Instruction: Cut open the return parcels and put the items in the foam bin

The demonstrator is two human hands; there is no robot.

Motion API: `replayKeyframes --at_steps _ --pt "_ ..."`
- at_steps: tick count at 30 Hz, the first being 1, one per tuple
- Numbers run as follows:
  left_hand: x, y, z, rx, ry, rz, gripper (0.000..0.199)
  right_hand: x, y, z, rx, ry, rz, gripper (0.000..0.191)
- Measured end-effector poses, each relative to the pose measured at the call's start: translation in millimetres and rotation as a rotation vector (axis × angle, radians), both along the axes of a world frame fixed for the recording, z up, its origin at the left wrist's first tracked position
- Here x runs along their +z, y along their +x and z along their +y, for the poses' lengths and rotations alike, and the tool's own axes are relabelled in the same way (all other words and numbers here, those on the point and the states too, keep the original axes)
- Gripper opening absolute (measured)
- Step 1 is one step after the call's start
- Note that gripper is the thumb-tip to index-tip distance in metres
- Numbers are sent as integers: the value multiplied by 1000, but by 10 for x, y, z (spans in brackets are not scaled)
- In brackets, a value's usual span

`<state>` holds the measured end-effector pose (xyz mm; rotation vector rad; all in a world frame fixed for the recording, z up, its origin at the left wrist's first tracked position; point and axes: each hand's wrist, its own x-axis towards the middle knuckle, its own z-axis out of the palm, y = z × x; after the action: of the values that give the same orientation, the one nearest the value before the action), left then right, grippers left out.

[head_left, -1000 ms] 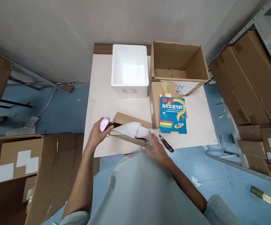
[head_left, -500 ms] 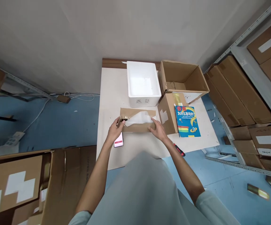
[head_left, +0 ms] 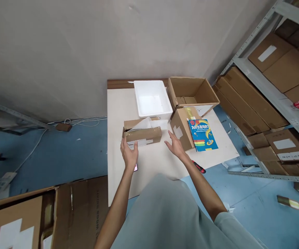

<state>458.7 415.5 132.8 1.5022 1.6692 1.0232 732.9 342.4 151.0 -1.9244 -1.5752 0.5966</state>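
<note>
A small open cardboard box (head_left: 149, 136) stands on the pale table (head_left: 149, 166), with white paper (head_left: 149, 123) sticking out of its top. My left hand (head_left: 129, 152) is at the near left corner of this box, thumb and fingers apart, its fingertips at or very near the cardboard. Right of the box, my right hand (head_left: 175, 144) hovers with spread fingers and holds nothing. A phone (head_left: 135, 167) is mostly hidden under my left hand and wrist. Close to my right forearm lies a red and black cutter (head_left: 199, 166).
Behind the small box are a white foam bin (head_left: 153, 115) and a large open carton (head_left: 193, 104). A blue book (head_left: 203, 135) leans on a closed carton (head_left: 182, 129). Shelves of cartons (head_left: 255, 103) stand at right; a big carton (head_left: 82, 207) is at lower left.
The small box has turned so its near side shows, and sits further left. My right hand has let go of it. My left hand has shifted its hold and opened. The view has shifted.
</note>
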Motion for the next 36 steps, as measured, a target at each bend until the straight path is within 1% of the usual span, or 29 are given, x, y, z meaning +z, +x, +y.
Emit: replayKeyframes --at_steps 2,3,5,7,9,10,12,14,16,18,20,22,24,26,30,32,34,36 --pt "-30 211 -235 -52 44 -4 67 76 181 -317 -42 72 -20 63" --pt "-46 340 -344 -101 39 -13 62 116 295 -465 -79 110 -36 59" --pt "-72 633 -545 -234 -14 -46 54 189 579 -725 -179 174 -74 53" --pt "-87 959 -724 -380 -101 -108 47 237 931 -934 -293 206 -120 51" --pt "-82 1299 -881 -515 -210 -197 43 248 1320 -1095 -419 189 -170 54" --pt "-73 1471 -950 -575 -264 -244 42 241 1514 -1159 -486 156 -187 58" --pt "-45 1811 -1064 -672 -367 -323 43 205 1867 -1256 -625 36 -178 67" --pt "-19 2134 -1139 -694 -466 -385 47 153 2137 -1316 -715 -110 -80 74" --pt "-4 2421 -1181 -664 -541 -432 53 106 2301 -1350 -701 -200 115 78" --pt "1 2648 -1202 -630 -579 -456 60 83 2361 -1370 -625 -191 332 83" --pt "15 2791 -1215 -608 -591 -458 70 101 2334 -1389 -562 -111 481 85" --pt "62 2838 -1229 -577 -592 -466 78 170 2253 -1411 -528 -5 550 83" --pt "164 2796 -1244 -548 -574 -488 82 287 2147 -1433 -496 88 589 77" --pt "324 2689 -1261 -521 -524 -509 79 432 2039 -1447 -471 148 623 68" --pt "741 2407 -1282 -474 -404 -505 67 721 1850 -1424 -403 203 710 53" --pt "929 2283 -1276 -479 -387 -538 66 824 1760 -1395 -360 228 744 49" --pt "1058 2183 -1256 -472 -394 -617 70 885 1669 -1366 -325 251 759 46" --pt "1124 2098 -1235 -412 -413 -695 74 907 1585 -1343 -288 247 760 44"
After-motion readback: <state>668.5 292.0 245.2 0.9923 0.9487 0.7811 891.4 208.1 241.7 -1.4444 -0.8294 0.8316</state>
